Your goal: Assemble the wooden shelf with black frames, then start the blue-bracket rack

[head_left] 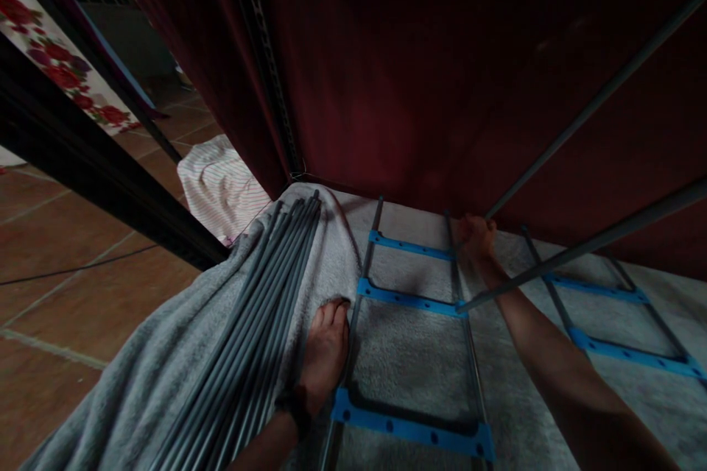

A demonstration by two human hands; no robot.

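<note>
My left hand (325, 353) lies flat with fingers stretched out on a grey towel (138, 375), between a bundle of grey rods (265, 309) and a ladder-like frame of grey rods with blue plastic connectors (412, 302). My right hand (475, 239) reaches further ahead and is closed around the base of an upright grey rod (579, 125) that rises to the upper right from the frame's far corner. A second slanted rod (579, 246) crosses above my right forearm.
A dark red fabric wall (442, 73) stands right behind the frame. A second blue-and-grey frame section (618, 346) lies at the right. A striped white cloth (221, 188) lies on brown floor tiles (66, 272) at the left, beside a black bar (93, 169).
</note>
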